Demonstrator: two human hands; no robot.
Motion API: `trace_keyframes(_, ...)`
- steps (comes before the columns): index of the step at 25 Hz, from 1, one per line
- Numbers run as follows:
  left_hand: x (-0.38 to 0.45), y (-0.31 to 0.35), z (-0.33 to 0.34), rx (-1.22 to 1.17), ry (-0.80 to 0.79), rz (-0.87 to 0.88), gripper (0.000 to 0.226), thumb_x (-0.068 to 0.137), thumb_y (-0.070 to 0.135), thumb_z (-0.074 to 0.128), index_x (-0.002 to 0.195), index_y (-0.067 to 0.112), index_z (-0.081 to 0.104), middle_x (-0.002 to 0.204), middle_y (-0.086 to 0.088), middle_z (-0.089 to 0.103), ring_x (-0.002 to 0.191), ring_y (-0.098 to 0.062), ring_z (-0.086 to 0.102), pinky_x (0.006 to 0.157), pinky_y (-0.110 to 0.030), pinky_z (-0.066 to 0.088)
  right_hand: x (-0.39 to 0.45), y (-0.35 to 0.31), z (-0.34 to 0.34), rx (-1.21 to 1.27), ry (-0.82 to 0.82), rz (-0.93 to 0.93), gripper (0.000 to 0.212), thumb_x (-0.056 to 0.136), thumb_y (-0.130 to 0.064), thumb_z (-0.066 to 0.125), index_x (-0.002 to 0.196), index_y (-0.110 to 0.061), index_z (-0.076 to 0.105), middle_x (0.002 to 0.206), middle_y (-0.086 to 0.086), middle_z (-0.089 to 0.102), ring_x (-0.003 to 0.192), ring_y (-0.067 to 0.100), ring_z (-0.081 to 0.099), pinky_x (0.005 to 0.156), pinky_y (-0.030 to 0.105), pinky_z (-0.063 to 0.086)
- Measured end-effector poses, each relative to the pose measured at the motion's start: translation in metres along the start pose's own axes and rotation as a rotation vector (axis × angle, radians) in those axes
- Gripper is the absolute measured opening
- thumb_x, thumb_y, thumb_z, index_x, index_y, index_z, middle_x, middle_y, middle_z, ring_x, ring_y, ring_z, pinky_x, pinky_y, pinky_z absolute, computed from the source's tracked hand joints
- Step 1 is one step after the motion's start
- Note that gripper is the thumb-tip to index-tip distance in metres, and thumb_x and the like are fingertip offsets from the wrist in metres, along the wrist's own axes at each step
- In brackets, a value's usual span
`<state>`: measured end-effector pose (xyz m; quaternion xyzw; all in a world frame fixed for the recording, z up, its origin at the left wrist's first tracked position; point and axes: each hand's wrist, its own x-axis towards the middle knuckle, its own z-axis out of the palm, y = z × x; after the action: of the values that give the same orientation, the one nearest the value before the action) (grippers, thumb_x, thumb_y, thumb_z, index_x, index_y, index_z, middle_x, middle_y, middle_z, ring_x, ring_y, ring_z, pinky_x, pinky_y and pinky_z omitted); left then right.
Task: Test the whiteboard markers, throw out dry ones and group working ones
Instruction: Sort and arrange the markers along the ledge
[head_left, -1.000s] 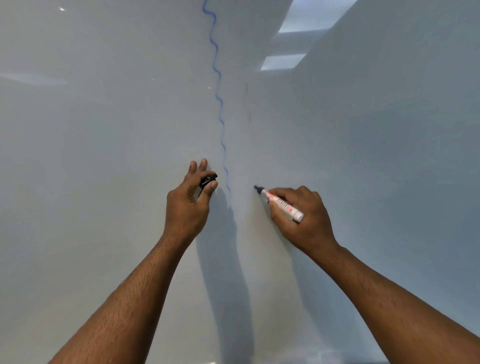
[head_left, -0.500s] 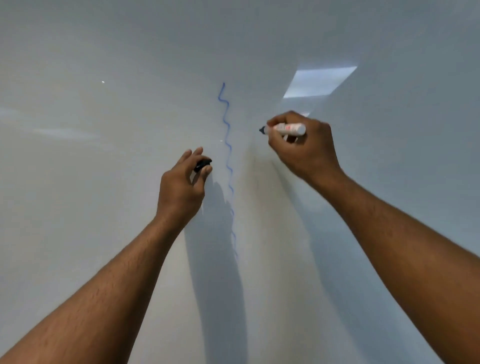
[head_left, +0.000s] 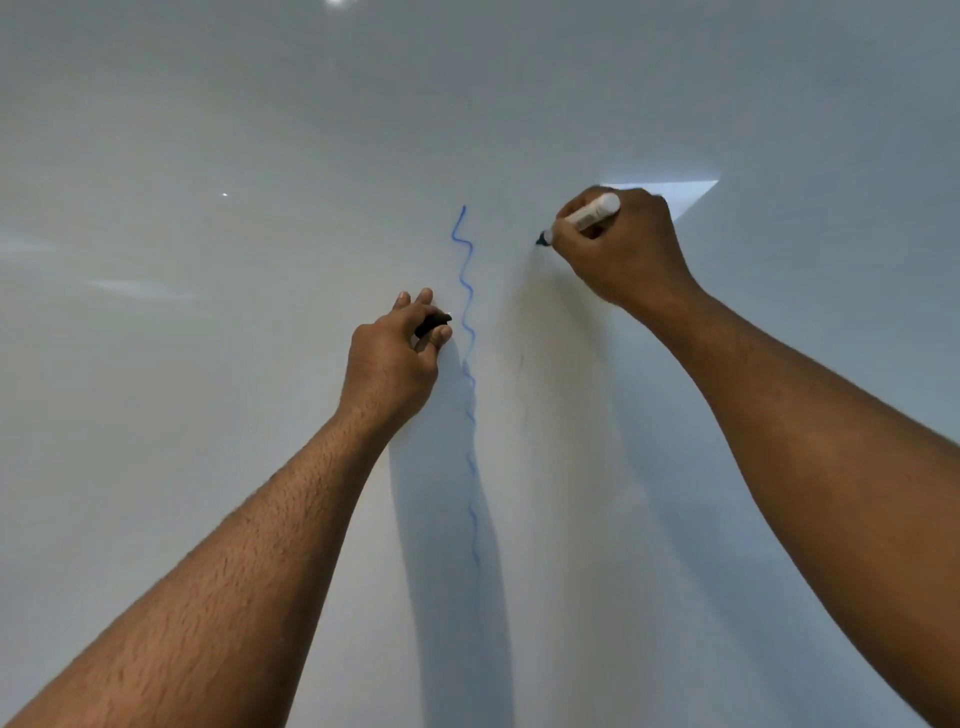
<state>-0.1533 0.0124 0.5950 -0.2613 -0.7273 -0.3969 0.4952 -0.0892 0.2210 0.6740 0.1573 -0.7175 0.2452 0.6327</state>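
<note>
My right hand (head_left: 618, 249) grips a white-barrelled marker (head_left: 592, 212), its dark tip pressed against the whiteboard (head_left: 208, 364) to the right of a wavy blue line (head_left: 467, 312). My left hand (head_left: 395, 358) pinches a black marker cap (head_left: 431, 325) between thumb and fingers, with its fingertips resting on the board just left of the blue line. A very faint grey trace (head_left: 522, 364) runs down the board below the marker tip.
The whiteboard fills the whole view. A bright window reflection (head_left: 685, 195) shows behind my right hand. Shadows of both arms fall on the board.
My right hand rose from the bottom of the board to near the top of the blue line and now presses the marker tip on the board. My left hand kept the cap.
</note>
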Motion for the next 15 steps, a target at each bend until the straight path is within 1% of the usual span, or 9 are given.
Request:
trace_keyframes(3, -0.003, -0.001, 0.005, 0.028, 0.018, 0.019, 0.022, 0.095, 0.017, 0.058, 0.114, 0.015, 0.067, 0.143, 0.003, 0.049, 0.140, -0.007, 0.031, 0.106, -0.013, 0.021, -0.039, 0.013, -0.006, 0.012, -0.011, 0.010, 0.012, 0.085, -0.024, 0.066, 0.085, -0.014, 0.073, 0.073, -0.007, 0.068, 0.061, 0.004, 0.059, 0.056, 0.010, 0.044)
trace_keyframes(5, -0.005, -0.001, 0.007, 0.041, 0.025, 0.028, 0.022, 0.095, 0.017, 0.058, 0.115, 0.015, 0.066, 0.144, 0.003, 0.048, 0.141, -0.009, 0.030, 0.107, -0.015, 0.021, -0.062, 0.021, -0.009, 0.015, -0.007, 0.004, 0.011, 0.085, -0.025, 0.067, 0.084, -0.015, 0.072, 0.069, -0.011, 0.064, 0.059, 0.003, 0.058, 0.054, 0.009, 0.042)
trace_keyframes(7, -0.006, -0.002, 0.009, 0.030, 0.032, 0.031, 0.022, 0.095, 0.017, 0.058, 0.115, 0.015, 0.066, 0.145, 0.002, 0.047, 0.142, -0.009, 0.030, 0.108, -0.016, 0.021, -0.081, 0.026, -0.009, 0.008, -0.023, -0.023, 0.011, 0.086, -0.025, 0.067, 0.084, -0.015, 0.072, 0.071, -0.008, 0.067, 0.061, 0.007, 0.060, 0.056, 0.016, 0.045)
trace_keyframes(8, -0.006, -0.003, 0.009, 0.019, 0.036, 0.032, 0.021, 0.094, 0.017, 0.058, 0.114, 0.015, 0.067, 0.144, 0.002, 0.048, 0.141, -0.008, 0.030, 0.108, -0.014, 0.021, -0.090, 0.028, -0.009, 0.007, -0.045, -0.031, 0.012, 0.086, -0.025, 0.067, 0.085, -0.015, 0.072, 0.073, -0.006, 0.068, 0.062, 0.009, 0.060, 0.057, 0.019, 0.047)
trace_keyframes(9, -0.008, -0.004, 0.009, 0.009, 0.040, 0.030, 0.021, 0.094, 0.016, 0.059, 0.113, 0.015, 0.067, 0.144, 0.002, 0.048, 0.141, -0.007, 0.030, 0.106, -0.009, 0.020, -0.100, 0.030, -0.009, 0.009, -0.062, -0.027, 0.012, 0.087, -0.026, 0.067, 0.086, -0.015, 0.072, 0.074, -0.006, 0.069, 0.062, 0.009, 0.061, 0.057, 0.021, 0.047)
trace_keyframes(11, -0.014, -0.005, 0.009, -0.014, 0.040, 0.018, 0.021, 0.094, 0.016, 0.059, 0.113, 0.016, 0.067, 0.143, 0.002, 0.050, 0.140, -0.004, 0.030, 0.097, 0.005, 0.016, -0.123, 0.035, -0.009, 0.014, -0.077, -0.016, 0.011, 0.087, -0.025, 0.067, 0.087, -0.015, 0.072, 0.075, -0.006, 0.069, 0.062, 0.010, 0.061, 0.057, 0.025, 0.049)
trace_keyframes(12, -0.019, -0.007, 0.010, -0.026, 0.037, 0.011, 0.021, 0.094, 0.016, 0.059, 0.113, 0.015, 0.068, 0.143, 0.001, 0.050, 0.140, -0.003, 0.030, 0.093, 0.009, 0.015, -0.136, 0.036, -0.009, 0.017, -0.085, -0.012, 0.011, 0.087, -0.025, 0.067, 0.087, -0.015, 0.072, 0.075, -0.005, 0.069, 0.062, 0.010, 0.062, 0.057, 0.027, 0.049)
trace_keyframes(15, -0.039, -0.012, 0.012, -0.035, 0.016, 0.000, 0.020, 0.094, 0.016, 0.059, 0.112, 0.016, 0.068, 0.142, 0.001, 0.050, 0.139, -0.003, 0.031, 0.091, 0.011, 0.014, -0.179, 0.042, -0.006, 0.032, -0.097, 0.013, 0.013, 0.086, -0.028, 0.064, 0.086, -0.017, 0.071, 0.075, -0.005, 0.069, 0.063, 0.013, 0.061, 0.057, 0.033, 0.050)
